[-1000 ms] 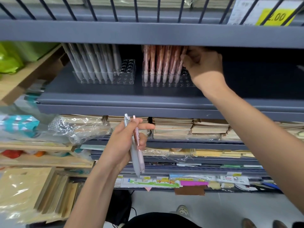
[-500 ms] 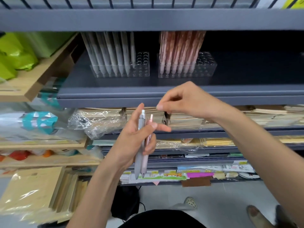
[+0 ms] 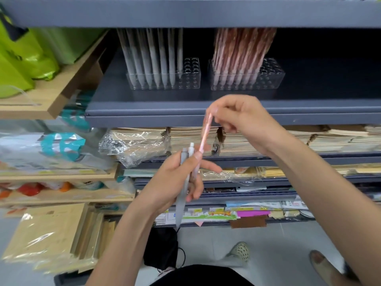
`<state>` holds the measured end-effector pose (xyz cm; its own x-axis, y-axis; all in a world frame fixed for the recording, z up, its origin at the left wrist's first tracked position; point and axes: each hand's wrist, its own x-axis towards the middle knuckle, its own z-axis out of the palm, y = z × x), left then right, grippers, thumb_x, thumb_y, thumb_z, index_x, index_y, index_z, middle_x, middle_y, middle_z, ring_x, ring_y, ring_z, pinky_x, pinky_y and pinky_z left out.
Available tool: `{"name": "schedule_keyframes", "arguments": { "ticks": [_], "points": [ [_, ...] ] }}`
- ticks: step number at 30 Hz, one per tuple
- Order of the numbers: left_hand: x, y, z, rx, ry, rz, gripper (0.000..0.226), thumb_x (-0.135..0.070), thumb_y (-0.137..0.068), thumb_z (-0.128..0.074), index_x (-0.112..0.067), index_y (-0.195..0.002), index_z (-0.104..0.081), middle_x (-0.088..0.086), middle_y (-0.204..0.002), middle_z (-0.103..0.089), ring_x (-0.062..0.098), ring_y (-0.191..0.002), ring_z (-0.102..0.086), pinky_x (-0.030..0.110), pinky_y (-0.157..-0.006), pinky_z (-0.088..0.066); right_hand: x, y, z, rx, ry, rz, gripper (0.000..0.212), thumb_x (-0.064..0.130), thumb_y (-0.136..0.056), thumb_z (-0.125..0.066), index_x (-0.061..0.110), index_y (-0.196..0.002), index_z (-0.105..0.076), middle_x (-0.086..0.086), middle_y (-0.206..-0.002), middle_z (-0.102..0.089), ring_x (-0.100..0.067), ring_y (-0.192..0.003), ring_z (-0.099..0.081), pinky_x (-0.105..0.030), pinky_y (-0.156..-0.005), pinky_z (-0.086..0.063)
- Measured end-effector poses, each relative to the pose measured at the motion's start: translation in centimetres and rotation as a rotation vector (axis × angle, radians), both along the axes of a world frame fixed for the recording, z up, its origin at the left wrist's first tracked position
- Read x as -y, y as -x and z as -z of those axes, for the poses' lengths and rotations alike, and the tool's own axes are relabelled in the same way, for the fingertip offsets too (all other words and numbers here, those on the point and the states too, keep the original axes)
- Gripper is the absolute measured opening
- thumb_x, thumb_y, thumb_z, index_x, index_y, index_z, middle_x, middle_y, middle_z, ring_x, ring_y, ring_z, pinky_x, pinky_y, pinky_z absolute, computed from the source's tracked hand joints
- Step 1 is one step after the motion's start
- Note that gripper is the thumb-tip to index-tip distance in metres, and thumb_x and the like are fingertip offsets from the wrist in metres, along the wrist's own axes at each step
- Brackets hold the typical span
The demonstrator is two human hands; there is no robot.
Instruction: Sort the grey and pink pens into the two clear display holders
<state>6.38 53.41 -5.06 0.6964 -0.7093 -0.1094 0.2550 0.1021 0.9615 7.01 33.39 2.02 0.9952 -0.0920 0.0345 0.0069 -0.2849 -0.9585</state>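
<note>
- A grey shelf point(image 3: 144, 108) is seen across the upper middle; stacks of notebooks point(image 3: 329, 139) are laid on the level beneath it.
- Two clear holders are set side by side towards the back of the shelf, near each other but apart; the left holder point(image 3: 190, 80) is filled from its left end with upright grey pens point(image 3: 152, 58), and open holes are shown at its right end; the right holder point(image 3: 273, 79) is packed the same way with pink pens point(image 3: 241, 56).
- The right hand point(image 3: 243, 118) is held in front of the shelf's front edge, its fingers curled; the top of one loose pink pen point(image 3: 205, 135) is pinched between thumb and fingertip.
- The left hand point(image 3: 175, 180) is held lower, before the notebooks; its fingers are wrapped round a single grey pen point(image 3: 182, 195), carried nearly upright with the push-button up.
- The loose pink pen is tilted, its top to the right; its lower part is laid just beside the single grey pen, against the left hand's fingers; whether it is gripped there cannot be told.
</note>
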Motion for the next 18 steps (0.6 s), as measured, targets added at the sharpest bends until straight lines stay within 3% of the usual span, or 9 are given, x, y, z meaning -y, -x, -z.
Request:
{"name": "schedule_keyframes", "arguments": {
  "ticks": [2, 6, 9, 13, 18],
  "points": [
    [0.4, 0.1, 0.5, -0.006, -0.010, -0.034, 0.026, -0.032, -0.104, -0.047, -0.019, -0.122, -0.062, 0.006, -0.088, -0.071, 0.010, -0.039, -0.039, 0.017, -0.035, -0.029, 0.7, 0.0, 0.0, 0.040, -0.098, 0.076, 0.012, 0.009, -0.094, -0.059, 0.008, -0.092, -0.071, -0.002, -0.072, -0.062, -0.012, -0.056, -0.048, -0.025, -0.049, -0.037],
    [2.1, 0.2, 0.8, 0.009, -0.010, -0.078, 0.021, -0.030, -0.104, -0.048, -0.022, -0.112, -0.066, 0.003, -0.080, -0.066, 0.008, -0.040, -0.034, 0.016, -0.035, -0.026, 1.3, 0.8, 1.1, 0.010, -0.168, 0.044, 0.019, 0.019, -0.092, -0.066, 0.011, -0.110, -0.066, -0.008, -0.077, -0.068, -0.019, -0.059, -0.058, -0.028, -0.050, -0.048],
    [3.8, 0.1, 0.6, 0.028, -0.017, -0.085, 0.021, -0.028, -0.106, -0.046, -0.019, -0.114, -0.063, 0.003, -0.079, -0.066, 0.008, -0.040, -0.034, 0.017, -0.035, -0.027, 2.5, 1.2, 1.6, -0.014, -0.086, 0.044, 0.036, 0.025, -0.085, -0.074, 0.018, -0.118, -0.059, -0.010, -0.078, -0.072, -0.018, -0.060, -0.063, -0.027, -0.052, -0.051],
    [6.9, 0.2, 0.1, 0.086, -0.042, -0.091, 0.024, -0.027, -0.107, -0.045, -0.017, -0.119, -0.063, -0.003, -0.071, -0.066, 0.008, -0.038, -0.031, 0.017, -0.036, -0.026, 5.3, 1.2, 0.9, 0.023, 0.016, 0.078, 0.032, 0.022, -0.084, -0.076, 0.017, -0.112, -0.061, -0.012, -0.075, -0.072, -0.016, -0.060, -0.066, -0.025, -0.056, -0.053],
    [10.8, -0.2, -0.9, 0.064, -0.015, -0.119, 0.028, -0.036, -0.104, -0.048, -0.029, -0.125, -0.065, 0.009, -0.094, -0.074, 0.010, -0.039, -0.036, 0.019, -0.036, -0.027, 9.8, 0.6, -0.8, 0.108, -0.071, 0.076, 0.024, 0.014, -0.089, -0.069, 0.013, -0.112, -0.064, -0.007, -0.073, -0.073, -0.020, -0.066, -0.069, -0.026, -0.061, -0.055]
  ]
}}
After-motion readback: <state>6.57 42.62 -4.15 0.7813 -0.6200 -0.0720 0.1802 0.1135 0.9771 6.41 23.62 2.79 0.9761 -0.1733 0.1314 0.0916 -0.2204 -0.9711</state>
